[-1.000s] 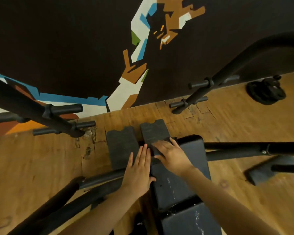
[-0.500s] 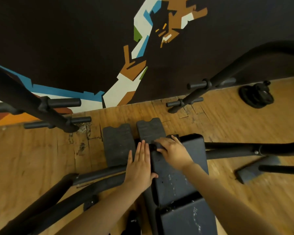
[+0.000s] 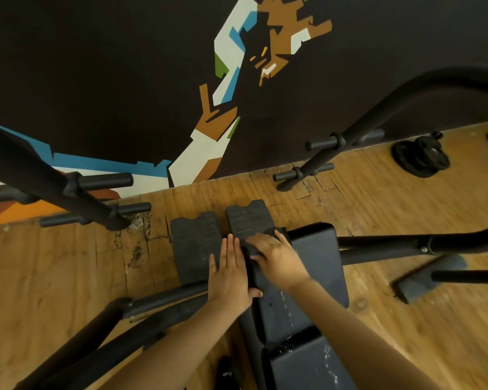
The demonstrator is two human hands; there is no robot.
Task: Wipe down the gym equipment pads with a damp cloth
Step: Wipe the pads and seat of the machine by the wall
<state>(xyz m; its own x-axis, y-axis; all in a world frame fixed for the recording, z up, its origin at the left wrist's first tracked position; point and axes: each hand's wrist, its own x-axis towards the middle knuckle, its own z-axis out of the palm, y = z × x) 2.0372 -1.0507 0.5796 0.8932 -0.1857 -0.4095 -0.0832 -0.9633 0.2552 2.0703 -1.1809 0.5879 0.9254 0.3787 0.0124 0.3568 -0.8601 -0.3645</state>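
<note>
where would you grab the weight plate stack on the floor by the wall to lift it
The weight plate stack lies flat on the wood floor at far right near the wall. Probably best to come from above and hook fingers under the outer rim of the bottom plate, on the open floor side facing the bench pad. Whether the plates have grip holes is too small to tell.

Dim warm indoor light, soft shadows, slight overall blur, wide-angle bending at edges
</note>
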